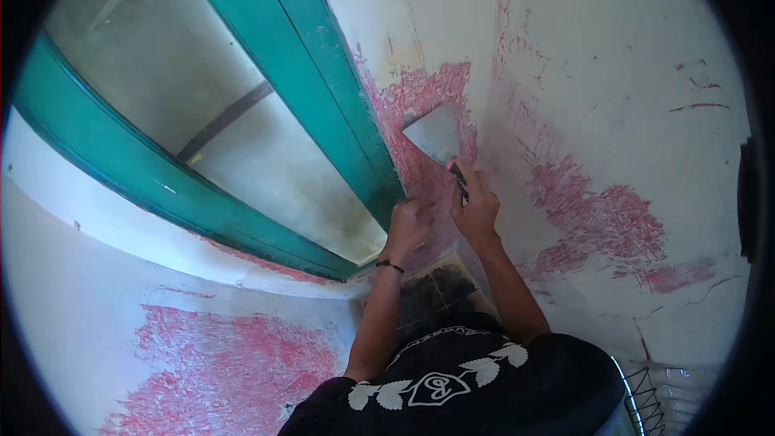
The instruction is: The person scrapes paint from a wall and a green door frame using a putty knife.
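Note:
My right hand (pixel 476 203) is wrapped round the dark handle of a wide-bladed scraper (pixel 437 132). Its flat metal blade slants up and to the left, over a patch of wall where the pale paint is off and pinkish red (pixel 412 93) shows. Just left of and a little below it, my left hand (pixel 410 228) is near the lower end of the green frame, with its fingers curled in and no object visible in them. A dark beaded bracelet (pixel 390 266) circles the left wrist.
A green frame (pixel 311 56) with pale panes runs along the left. The right wall (pixel 613 97) has cracks and a scraped red patch (pixel 597 218). More bare red (pixel 234 355) shows at lower left. Dark-stained tiles (pixel 436 291) lie below my hands, and a wire rack (pixel 642 396) stands at lower right.

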{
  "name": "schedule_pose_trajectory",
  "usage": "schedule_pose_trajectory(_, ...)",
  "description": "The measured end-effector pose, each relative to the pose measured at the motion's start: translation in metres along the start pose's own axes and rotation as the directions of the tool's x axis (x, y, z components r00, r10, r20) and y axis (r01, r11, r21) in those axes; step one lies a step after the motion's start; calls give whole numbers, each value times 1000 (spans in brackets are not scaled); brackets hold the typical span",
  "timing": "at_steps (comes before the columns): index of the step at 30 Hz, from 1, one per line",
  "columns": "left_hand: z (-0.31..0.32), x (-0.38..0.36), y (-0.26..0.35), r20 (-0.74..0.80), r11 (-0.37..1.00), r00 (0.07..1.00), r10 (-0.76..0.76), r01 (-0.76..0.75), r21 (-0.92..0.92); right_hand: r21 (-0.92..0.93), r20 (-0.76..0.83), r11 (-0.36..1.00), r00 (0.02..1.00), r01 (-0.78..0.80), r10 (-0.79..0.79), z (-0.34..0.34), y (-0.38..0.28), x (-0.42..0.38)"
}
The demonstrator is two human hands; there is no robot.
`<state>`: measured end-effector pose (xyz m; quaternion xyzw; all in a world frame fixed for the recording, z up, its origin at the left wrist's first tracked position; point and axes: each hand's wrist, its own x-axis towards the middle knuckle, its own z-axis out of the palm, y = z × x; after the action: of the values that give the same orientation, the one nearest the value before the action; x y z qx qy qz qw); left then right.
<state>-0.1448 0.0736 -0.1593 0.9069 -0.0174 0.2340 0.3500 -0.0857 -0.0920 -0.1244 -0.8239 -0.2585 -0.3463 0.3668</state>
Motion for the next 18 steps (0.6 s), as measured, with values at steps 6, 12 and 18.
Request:
schedule_pose_trajectory(6,-48,6,22,-150,901,970,-193,115,-419,826,111,486,926,-288,360,-17,-36,-13)
schedule_pose_trajectory(12,-67,79,63,-52,457,977,-206,49,-888,829,520,144,840,-540,158,-26,-59,33)
schedule_pose_trajectory(18,-70,115,86,-224,451,899,-377,-33,-892,804,55,594,998,-37,-12,8,-66,43)
